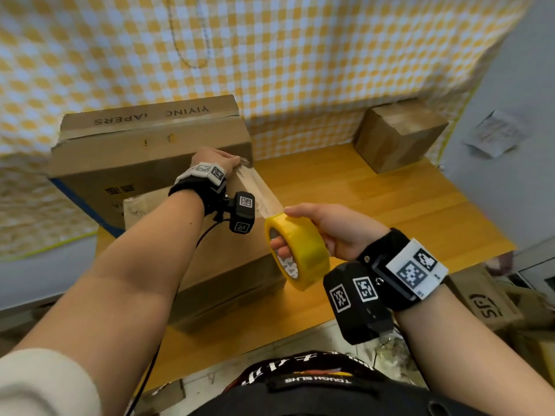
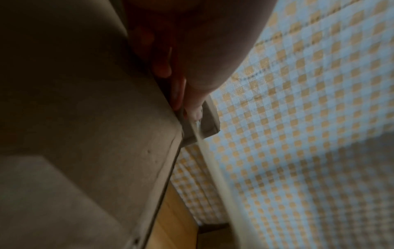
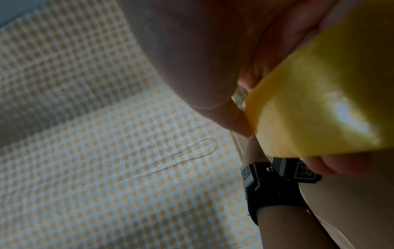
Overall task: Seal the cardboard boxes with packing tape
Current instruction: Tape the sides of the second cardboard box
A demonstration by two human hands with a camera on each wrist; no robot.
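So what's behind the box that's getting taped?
Behind that box stands a bigger cardboard box, with yellow checked cloth further back. The left hand and its arm cover part of where the boxes meet.

A table [image 1: 390, 205] stood before a cloth backdrop [image 1: 300, 55]. On its left side sat a near box [image 1: 228, 265], with a larger box [image 1: 126, 163] just behind it. A small box [image 1: 399, 136] sat in the far right corner, well apart. Right of the near box, the right hand [image 1: 330, 232] held a tape roll [image 1: 303, 253]. A tape strip [image 1: 261, 193] ran from it to the left hand [image 1: 216, 159] at that box's far edge.
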